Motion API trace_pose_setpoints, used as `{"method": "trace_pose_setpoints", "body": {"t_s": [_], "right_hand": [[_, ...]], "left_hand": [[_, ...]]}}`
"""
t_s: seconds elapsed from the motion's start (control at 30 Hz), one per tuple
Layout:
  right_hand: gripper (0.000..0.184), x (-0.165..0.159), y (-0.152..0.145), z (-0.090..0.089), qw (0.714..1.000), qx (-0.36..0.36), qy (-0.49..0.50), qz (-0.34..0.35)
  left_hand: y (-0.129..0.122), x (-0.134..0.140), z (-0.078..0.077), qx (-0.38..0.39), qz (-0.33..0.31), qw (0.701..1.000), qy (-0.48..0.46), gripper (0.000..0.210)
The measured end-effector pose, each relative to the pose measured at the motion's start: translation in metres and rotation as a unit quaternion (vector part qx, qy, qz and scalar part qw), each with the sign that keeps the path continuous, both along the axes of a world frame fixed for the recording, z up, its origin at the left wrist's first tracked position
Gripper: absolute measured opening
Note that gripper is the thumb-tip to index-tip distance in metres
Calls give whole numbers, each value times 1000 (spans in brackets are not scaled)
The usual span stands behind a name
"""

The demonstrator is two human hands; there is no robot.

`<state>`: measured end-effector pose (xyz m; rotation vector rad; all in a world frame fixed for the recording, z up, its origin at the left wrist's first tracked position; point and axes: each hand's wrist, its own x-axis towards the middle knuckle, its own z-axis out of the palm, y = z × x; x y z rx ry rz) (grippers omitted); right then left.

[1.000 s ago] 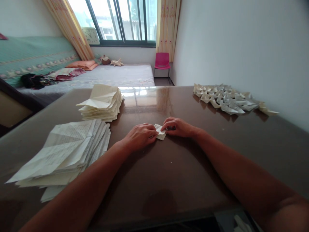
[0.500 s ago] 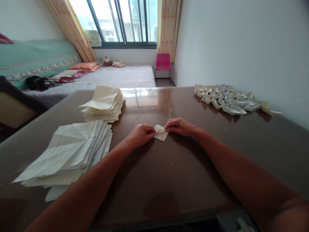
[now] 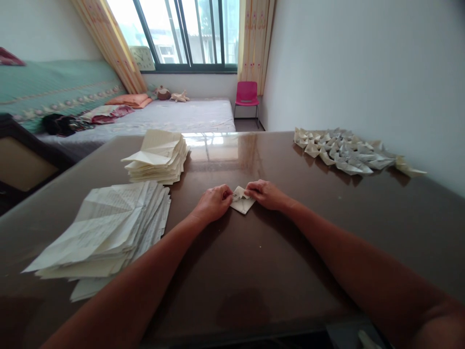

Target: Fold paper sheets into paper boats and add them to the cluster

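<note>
A small square of folded paper (image 3: 243, 206) rests on the glossy brown table, one corner pointing toward me. Dark writing shows near its left side. My left hand (image 3: 214, 201) pinches its left corner between thumb and fingers. On the opposite side, my right hand (image 3: 266, 193) has its fingers closed on the upper right edge, hiding part of that corner. Both hands stay low over the tabletop.
Left of my arm lies a stack of creased, written sheets (image 3: 105, 213), with a yellower paper stack (image 3: 156, 155) behind it. Many folded paper boats (image 3: 341, 150) cluster at the back right by the wall. A bed (image 3: 196, 114) and a pink chair (image 3: 247, 94) stand beyond the table (image 3: 232, 271).
The folded paper now shows a broader, flatter face with writing and a crease. My right hand has shifted slightly and its fingers are curled more tightly over the edge.
</note>
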<state>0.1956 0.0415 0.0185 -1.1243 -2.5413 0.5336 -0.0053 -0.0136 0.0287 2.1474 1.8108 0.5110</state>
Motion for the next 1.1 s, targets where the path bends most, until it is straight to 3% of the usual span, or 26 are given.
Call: {"method": "trace_pose_setpoints", "body": {"t_s": [0.2, 0.57, 0.8, 1.1], "right_hand": [[23, -3, -2, 0, 998, 13, -36, -48], [16, -8, -3, 5, 995, -7, -54, -81], [17, -7, -2, 3, 995, -19, -24, -91], [10, -6, -3, 6, 996, -22, -29, -77]], "left_hand": [[1, -7, 1, -28, -41, 997, -55, 20], [4, -6, 4, -57, -27, 998, 0, 21], [-5, 11, 1, -17, 54, 997, 53, 21], [-10, 14, -8, 61, 20, 996, 59, 22]]}}
